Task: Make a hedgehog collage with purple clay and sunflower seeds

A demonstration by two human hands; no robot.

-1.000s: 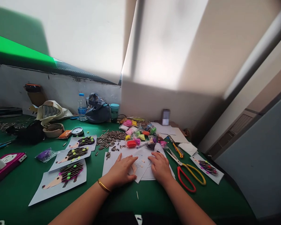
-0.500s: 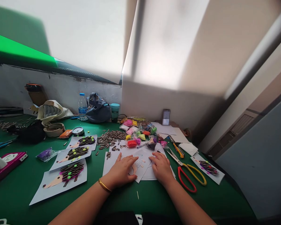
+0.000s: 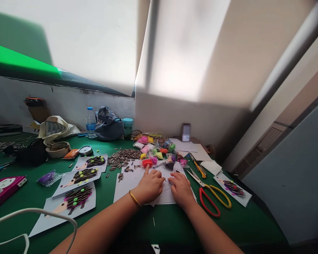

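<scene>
My left hand (image 3: 150, 186), with a gold bangle at its wrist, lies over a sheet with a drawing and hides most of it. One finger points away from me; the others bend down towards the paper, and their tips are partly hidden. On the right part of the white paper (image 3: 132, 188) rests my right hand (image 3: 180, 187), fingers loosely apart and nothing seen in them. Both hands nearly meet over the sheet. Several loose sunflower seeds (image 3: 120, 177) lie on the paper's left part. To the right of my right hand are large scissors (image 3: 202, 185) with red and yellow handles.
Hedgehog pictures (image 3: 81, 197) covered in seeds lie at left, another hedgehog picture (image 3: 233, 188) at right. Behind the paper are a seed pile (image 3: 123, 157) and bagged coloured clay (image 3: 148, 150). A white cable (image 3: 37, 210) loops in at lower left. A toothpick (image 3: 153, 221) lies in front.
My left hand has moved right and over the drawing, its fingers now more bent. My right hand stays about where it was. A white cable has come into view at lower left.
</scene>
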